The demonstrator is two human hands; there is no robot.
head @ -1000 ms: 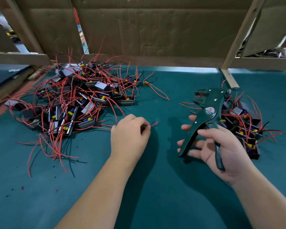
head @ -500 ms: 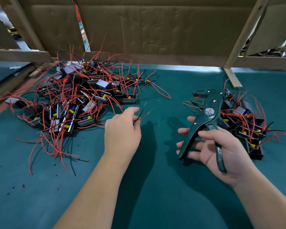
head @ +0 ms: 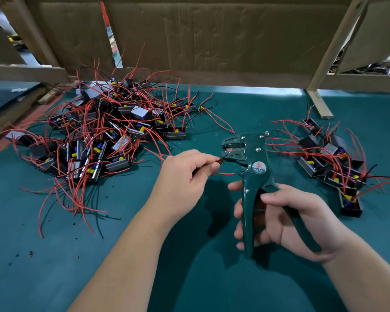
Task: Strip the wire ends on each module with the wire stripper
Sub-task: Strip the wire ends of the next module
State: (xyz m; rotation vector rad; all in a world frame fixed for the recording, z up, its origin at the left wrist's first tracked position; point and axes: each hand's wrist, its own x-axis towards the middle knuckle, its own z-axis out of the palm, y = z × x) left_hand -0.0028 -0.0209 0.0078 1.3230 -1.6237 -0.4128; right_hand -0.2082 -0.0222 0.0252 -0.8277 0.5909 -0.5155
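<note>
**Wire tip at the stripper's mouth**

The wire stripper [head: 257,170] is standing upright over the middle of the table [head: 54,266], with the right hand [head: 291,221] curling around its handles. The left hand [head: 182,176] is pinching a dark wire [head: 223,156] whose tip is reaching the tool's mouth, while a red wire [head: 224,173] is poking out below. A big pile of modules [head: 104,134] is lying to the left and a smaller pile [head: 331,163] to the right.

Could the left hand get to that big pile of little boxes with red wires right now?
Probably yes: only bare mat lies between the left hand and the pile beside it. But its fingers are pinching a thin wire at the wire stripper, so they would need to let go first.
</note>
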